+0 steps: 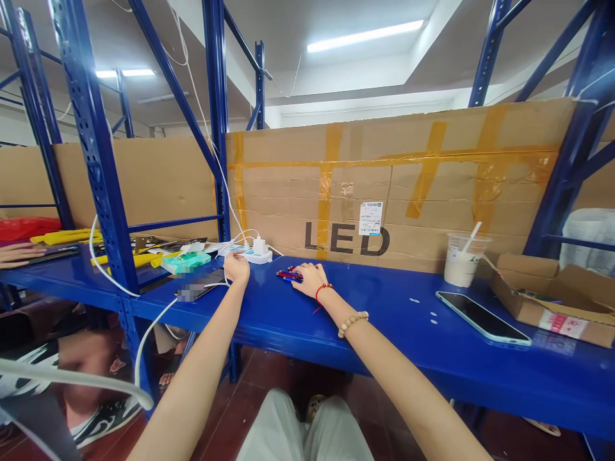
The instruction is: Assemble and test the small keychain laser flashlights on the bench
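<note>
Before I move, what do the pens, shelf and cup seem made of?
Pens: probably glossy plastic, judging by their bright red and blue barrels, though they're small here.
Shelf: likely painted metal, smooth and blue with a soft sheen.
Cup: perhaps thin plastic, since its upper wall looks see-through.

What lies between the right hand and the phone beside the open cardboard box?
A few small white specks on the blue tabletop, nearer the phone than the right hand, show in the head view; whether scraps or marks, I cannot tell.
</note>
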Demonstrator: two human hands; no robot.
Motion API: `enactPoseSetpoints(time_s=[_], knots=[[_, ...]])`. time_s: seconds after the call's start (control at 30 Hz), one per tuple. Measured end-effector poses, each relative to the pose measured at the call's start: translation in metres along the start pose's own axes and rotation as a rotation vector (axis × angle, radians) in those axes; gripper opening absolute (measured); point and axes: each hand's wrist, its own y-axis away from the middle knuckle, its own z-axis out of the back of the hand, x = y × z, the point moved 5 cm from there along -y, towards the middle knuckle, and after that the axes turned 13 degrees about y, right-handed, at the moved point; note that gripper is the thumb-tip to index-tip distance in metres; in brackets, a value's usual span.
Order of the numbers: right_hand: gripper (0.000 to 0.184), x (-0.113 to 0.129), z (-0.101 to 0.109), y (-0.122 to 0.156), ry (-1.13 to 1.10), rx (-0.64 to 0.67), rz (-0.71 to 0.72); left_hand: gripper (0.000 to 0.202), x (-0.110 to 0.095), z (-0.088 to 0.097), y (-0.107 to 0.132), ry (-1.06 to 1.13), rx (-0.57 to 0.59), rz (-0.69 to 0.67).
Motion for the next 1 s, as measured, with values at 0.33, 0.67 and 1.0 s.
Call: enactPoseSetpoints(time_s=[0.33, 0.67, 1.0], knots=[[0.026, 0.0, 0.0, -0.001, -0.024, 0.046, -0.096, 0.028, -0.013, 0.014, 0.006, 0.18, -0.233, 0.007], [0.025, -0.022, 0.003, -0.001, -0.271, 0.002, -0.286, 0.03, -0.016, 0.017, 0.008, 0.188, -0.262, 0.024], [0.026, -0.041, -0.005, 0.002, -0.398, 0.168, -0.326, 0.029, -0.013, 0.013, 0.005, 0.186, -0.223, 0.0]])
